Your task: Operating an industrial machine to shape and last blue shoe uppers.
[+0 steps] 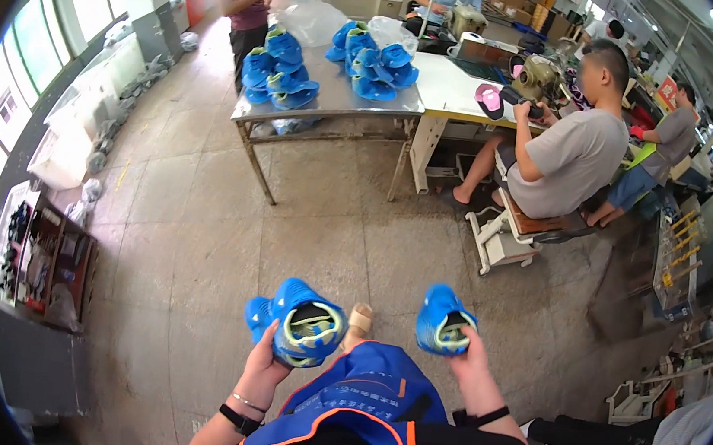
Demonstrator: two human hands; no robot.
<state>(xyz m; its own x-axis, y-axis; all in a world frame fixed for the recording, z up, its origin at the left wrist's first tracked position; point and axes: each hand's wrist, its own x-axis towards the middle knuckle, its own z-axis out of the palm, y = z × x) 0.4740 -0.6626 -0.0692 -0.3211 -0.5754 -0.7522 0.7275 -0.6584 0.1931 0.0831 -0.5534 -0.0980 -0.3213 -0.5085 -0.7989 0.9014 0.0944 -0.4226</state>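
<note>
My left hand (268,363) is closed on a blue shoe upper (300,296) with a pale green rim and a camouflage-like lining showing in its opening. Pressed against its left side is a second blue upper (257,313), mostly hidden, apparently in the same grip. Out to the right, my right hand (470,361) grips a single blue shoe upper (436,309) by its near side. Both hands are in front of my blue apron (357,383), well apart from each other, above the floor.
Ahead stands a metal table (346,113) bearing piles of blue shoe uppers (278,75) and plastic bags. Beside it, a person (568,149) sits on a wheeled chair at a white sewing table (450,80). A low shelf (44,255) is at left; another person leans in at lower right.
</note>
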